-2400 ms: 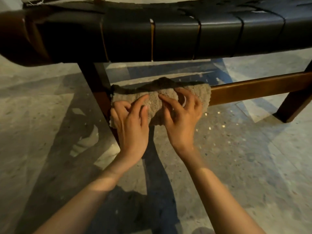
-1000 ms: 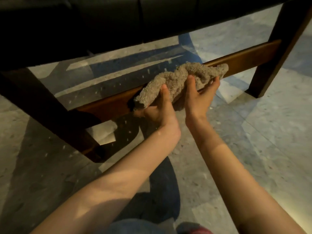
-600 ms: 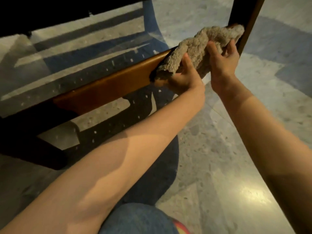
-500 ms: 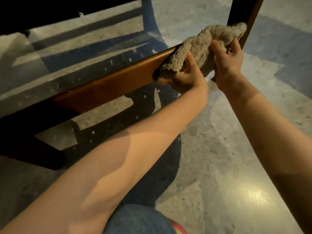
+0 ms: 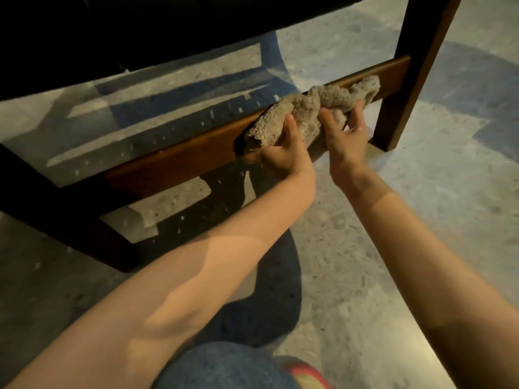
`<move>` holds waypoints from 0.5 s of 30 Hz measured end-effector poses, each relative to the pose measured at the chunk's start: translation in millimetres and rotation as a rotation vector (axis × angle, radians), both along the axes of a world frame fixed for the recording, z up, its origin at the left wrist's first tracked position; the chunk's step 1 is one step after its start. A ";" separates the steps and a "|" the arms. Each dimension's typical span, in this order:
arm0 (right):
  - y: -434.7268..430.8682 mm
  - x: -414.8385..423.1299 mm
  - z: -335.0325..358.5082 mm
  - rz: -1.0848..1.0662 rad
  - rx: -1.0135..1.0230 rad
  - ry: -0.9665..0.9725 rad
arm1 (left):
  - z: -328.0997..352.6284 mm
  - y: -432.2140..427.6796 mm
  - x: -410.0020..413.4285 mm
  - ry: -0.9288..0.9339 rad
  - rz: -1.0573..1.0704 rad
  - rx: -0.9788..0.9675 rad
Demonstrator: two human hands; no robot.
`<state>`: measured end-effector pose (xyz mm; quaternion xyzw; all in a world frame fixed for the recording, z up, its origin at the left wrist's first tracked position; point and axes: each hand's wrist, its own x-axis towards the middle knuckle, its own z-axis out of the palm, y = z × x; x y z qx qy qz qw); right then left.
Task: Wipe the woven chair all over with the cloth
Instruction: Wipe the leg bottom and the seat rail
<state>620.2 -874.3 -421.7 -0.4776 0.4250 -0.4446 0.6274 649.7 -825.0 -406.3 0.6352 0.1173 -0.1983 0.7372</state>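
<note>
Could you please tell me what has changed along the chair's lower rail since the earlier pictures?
The cloth slid rightward along the wooden rail, from the left leg almost to the right leg, and bunched up from flat. The left hand and right hand still grip it, and it stays on the rail.

chair (image 5: pixel 140 29): black seat above, weave hardly readable in shadow; dark legs | rail (image 5: pixel 174 161): brown wood, low between the legs | cloth (image 5: pixel 309 110): beige, fluffy, bunched lengthwise, draped over the rail's right end, just short of the right leg (image 5: pixel 421 37)
</note>
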 end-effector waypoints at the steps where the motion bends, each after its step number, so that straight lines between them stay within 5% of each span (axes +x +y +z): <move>1: 11.8 5.3 -1.4 0.010 -0.002 -0.007 | -1.4 12.0 6.3 -0.013 0.003 0.023; 15: 198.1 90.3 -6.1 0.124 -0.293 0.167 | -10.3 210.8 110.6 -0.076 0.123 0.077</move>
